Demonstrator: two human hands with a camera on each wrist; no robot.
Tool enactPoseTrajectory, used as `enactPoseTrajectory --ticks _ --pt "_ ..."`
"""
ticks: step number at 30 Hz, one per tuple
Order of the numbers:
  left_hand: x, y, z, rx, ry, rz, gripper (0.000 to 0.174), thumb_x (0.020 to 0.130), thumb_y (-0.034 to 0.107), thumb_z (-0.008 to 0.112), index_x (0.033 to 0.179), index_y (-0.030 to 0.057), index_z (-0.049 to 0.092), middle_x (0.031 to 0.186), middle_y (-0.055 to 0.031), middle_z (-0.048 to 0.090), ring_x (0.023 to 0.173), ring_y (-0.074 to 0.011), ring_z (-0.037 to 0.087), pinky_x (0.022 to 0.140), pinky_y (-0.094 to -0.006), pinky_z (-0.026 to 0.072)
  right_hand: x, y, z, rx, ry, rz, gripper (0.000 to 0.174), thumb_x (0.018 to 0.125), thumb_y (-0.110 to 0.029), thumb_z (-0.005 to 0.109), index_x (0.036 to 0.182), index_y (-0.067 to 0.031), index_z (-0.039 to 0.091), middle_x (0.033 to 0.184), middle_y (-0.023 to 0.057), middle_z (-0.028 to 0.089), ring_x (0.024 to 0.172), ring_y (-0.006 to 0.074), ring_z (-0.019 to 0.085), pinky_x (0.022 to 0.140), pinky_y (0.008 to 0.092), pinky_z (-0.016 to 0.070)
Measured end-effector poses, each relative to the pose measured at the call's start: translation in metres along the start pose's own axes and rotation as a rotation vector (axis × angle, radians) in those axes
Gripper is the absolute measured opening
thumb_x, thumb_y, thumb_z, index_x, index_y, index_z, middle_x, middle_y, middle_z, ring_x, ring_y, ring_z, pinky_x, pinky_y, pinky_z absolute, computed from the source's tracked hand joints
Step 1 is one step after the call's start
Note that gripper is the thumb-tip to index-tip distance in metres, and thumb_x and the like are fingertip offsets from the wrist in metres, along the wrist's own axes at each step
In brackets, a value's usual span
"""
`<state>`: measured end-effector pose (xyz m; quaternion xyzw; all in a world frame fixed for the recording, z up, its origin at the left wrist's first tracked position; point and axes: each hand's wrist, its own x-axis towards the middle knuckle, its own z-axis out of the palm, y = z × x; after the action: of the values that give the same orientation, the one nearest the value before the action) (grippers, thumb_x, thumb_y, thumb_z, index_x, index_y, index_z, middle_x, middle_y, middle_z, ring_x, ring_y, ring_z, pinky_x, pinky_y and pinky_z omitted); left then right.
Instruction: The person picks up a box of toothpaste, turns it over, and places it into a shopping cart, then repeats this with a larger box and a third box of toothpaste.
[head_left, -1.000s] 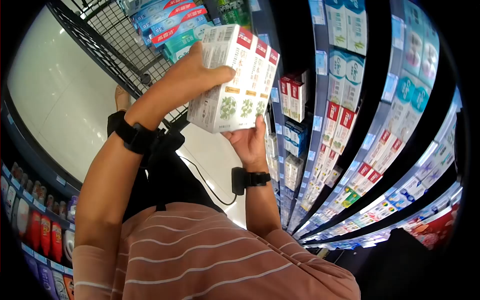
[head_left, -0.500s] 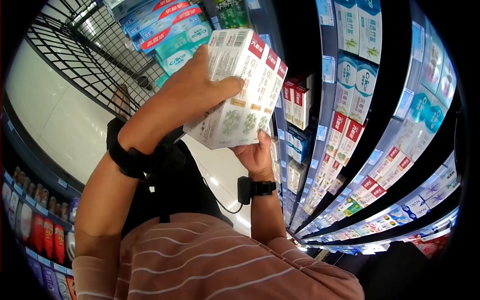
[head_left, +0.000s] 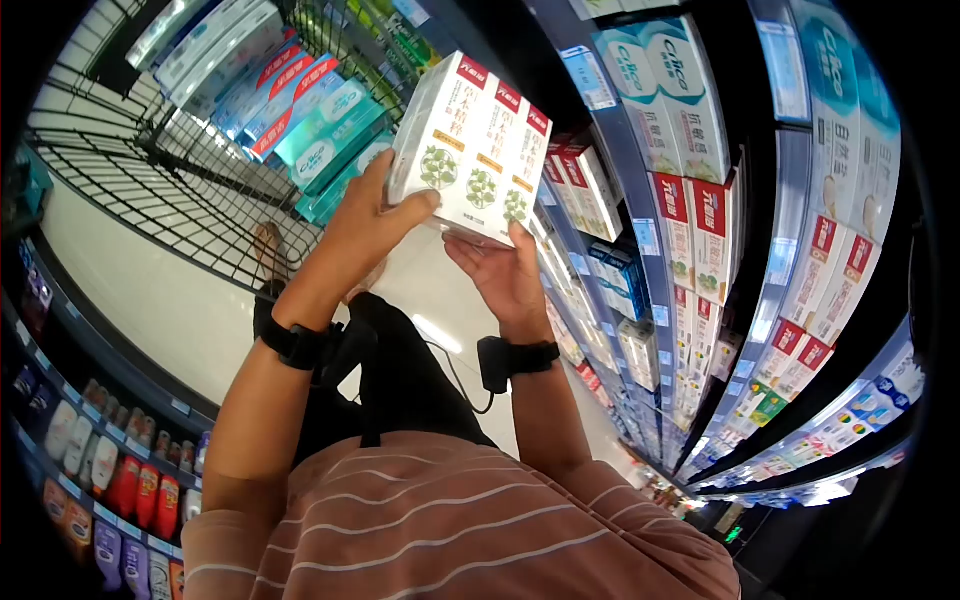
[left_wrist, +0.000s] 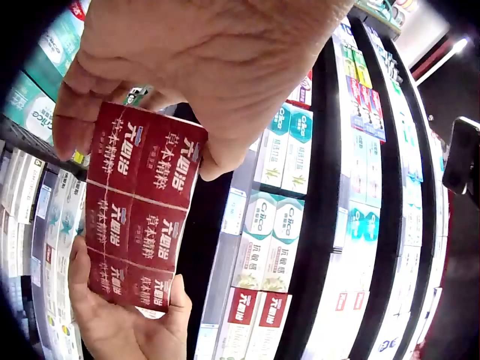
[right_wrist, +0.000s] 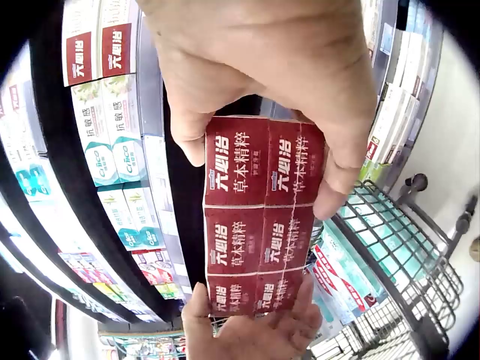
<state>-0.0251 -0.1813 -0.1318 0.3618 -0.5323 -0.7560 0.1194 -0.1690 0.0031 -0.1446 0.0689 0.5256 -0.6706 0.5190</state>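
Note:
A bundle of white boxes with red ends (head_left: 470, 150) is held up between both hands in the head view. My left hand (head_left: 365, 225) grips its left side, thumb on the printed front. At the lower right edge, my right hand (head_left: 505, 280) holds it with the thumb in front and the fingers beneath. Several red box ends (left_wrist: 139, 202) face the left wrist view, with the left hand (left_wrist: 202, 60) above and the right hand (left_wrist: 131, 322) below. In the right wrist view the red ends (right_wrist: 259, 210) lie between the right hand (right_wrist: 262, 52) and left hand (right_wrist: 251, 334).
A wire shopping cart (head_left: 130, 215) stands at the upper left, with teal boxes (head_left: 325, 140) and blue-red boxes (head_left: 290, 95) in it. Stocked shelves (head_left: 690, 240) rise close on the right. Bottles (head_left: 125, 485) line a shelf at the lower left.
Both hands have tilted the bundle, so its front shows more and its left side less. It sits slightly further left and up. The head view has shifted, showing more of the cart.

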Motion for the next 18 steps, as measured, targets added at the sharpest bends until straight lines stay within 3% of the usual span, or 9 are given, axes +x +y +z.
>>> enactPoseTrajectory --ticks 2,5,8,11,14,17,18 --pt "0.006 -0.002 0.006 -0.029 -0.005 -0.011 0.075 0.088 0.041 0.068 0.139 -0.0090 0.048 0.119 -0.0257 0.063 0.104 -0.0270 0.065 0.091 -0.0342 0.0503 0.005 0.000 0.000 0.038 0.012 -0.009 0.062 0.098 -0.043 0.057 0.140 0.0008 0.045 0.127 0.0229 0.061 0.117 0.0356 0.060 0.108 0.0478 0.0462" --pt "0.018 -0.004 0.004 -0.003 -0.008 -0.096 0.079 0.087 0.044 0.068 0.142 -0.0083 0.046 0.120 -0.0241 0.063 0.103 -0.0254 0.064 0.083 -0.0323 0.0519 0.014 0.004 0.004 0.061 0.044 -0.037 0.063 0.097 -0.044 0.059 0.140 0.0007 0.045 0.129 0.0220 0.060 0.119 0.0348 0.059 0.108 0.0472 0.0460" --pt "0.039 -0.024 0.010 0.059 0.063 -0.155 0.083 0.090 0.050 0.065 0.152 0.0004 0.039 0.121 -0.0110 0.061 0.110 -0.0203 0.059 0.082 -0.0299 0.0499 0.026 -0.001 0.002 0.075 0.039 -0.039 0.064 0.097 -0.045 0.060 0.140 -0.0004 0.045 0.130 0.0208 0.059 0.120 0.0342 0.058 0.108 0.0467 0.0458" --pt "0.050 -0.016 0.004 0.000 0.030 -0.133 0.078 0.092 0.048 0.064 0.150 0.0005 0.041 0.121 -0.0103 0.061 0.113 -0.0200 0.058 0.086 -0.0312 0.0500 0.040 0.000 0.004 0.079 0.016 -0.068 0.064 0.096 -0.045 0.060 0.141 -0.0011 0.045 0.131 0.0202 0.058 0.120 0.0337 0.058 0.108 0.0465 0.0454" --pt "0.070 -0.017 0.005 -0.021 0.041 -0.096 0.093 0.086 0.056 0.068 0.147 -0.0087 0.040 0.133 -0.0243 0.053 0.113 -0.0263 0.060 0.082 -0.0320 0.0533 0.052 -0.004 0.008 0.113 0.044 -0.088 0.065 0.096 -0.045 0.062 0.141 -0.0016 0.044 0.131 0.0197 0.059 0.120 0.0332 0.058 0.108 0.0464 0.0460" --pt "0.075 -0.005 0.004 -0.037 0.071 -0.084 0.074 0.094 0.049 0.064 0.143 -0.0026 0.047 0.125 -0.0110 0.060 0.119 -0.0213 0.056 0.095 -0.0340 0.0486 0.058 -0.005 0.017 0.157 0.056 -0.120 0.064 0.095 -0.044 0.063 0.140 -0.0025 0.044 0.131 0.0191 0.059 0.120 0.0328 0.058 0.107 0.0463 0.0468" --pt "0.083 -0.004 0.002 -0.049 0.056 -0.071 0.071 0.093 0.049 0.064 0.137 -0.0054 0.051 0.125 -0.0129 0.059 0.118 -0.0221 0.056 0.094 -0.0340 0.0493 0.061 -0.005 0.017 0.171 0.058 -0.129 0.064 0.095 -0.044 0.064 0.140 -0.0027 0.044 0.131 0.0190 0.059 0.120 0.0330 0.059 0.107 0.0463 0.0471"
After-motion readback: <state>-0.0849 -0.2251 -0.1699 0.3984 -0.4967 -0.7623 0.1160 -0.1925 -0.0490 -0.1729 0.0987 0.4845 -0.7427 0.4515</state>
